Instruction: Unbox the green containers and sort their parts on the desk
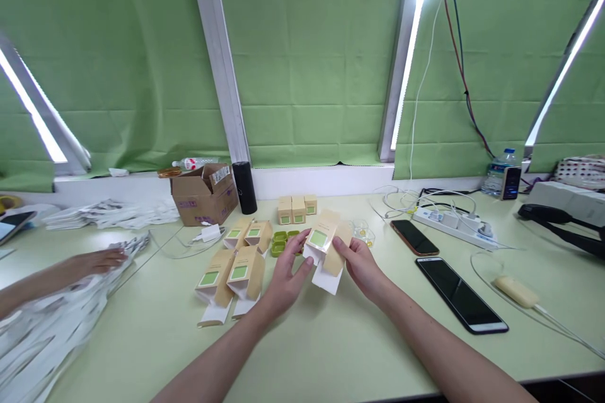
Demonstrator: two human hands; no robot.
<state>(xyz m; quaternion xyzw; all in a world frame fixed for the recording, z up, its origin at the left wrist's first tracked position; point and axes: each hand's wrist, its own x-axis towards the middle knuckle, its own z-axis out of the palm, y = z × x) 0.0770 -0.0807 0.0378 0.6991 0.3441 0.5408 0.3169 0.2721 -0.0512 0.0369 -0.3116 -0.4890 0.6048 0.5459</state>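
Note:
Both of my hands hold one small tan carton (323, 244) with a green label over the middle of the pale green table (331, 340); its white bottom flaps hang open. My left hand (286, 278) grips its left side, my right hand (360, 262) its right side. Several open cartons of the same kind (231, 274) lie just left of my hands. Three closed cartons (297, 209) stand in a row behind, with small green trays (280, 243) in front of them.
Another person's hand (97, 261) rests on a heap of silvery bags (57, 321) at the left. A brown cardboard box (204, 194) and a black cylinder (244, 187) stand at the back. Two phones (460, 295), a power strip (451, 221) with cables and a water bottle (497, 171) sit right.

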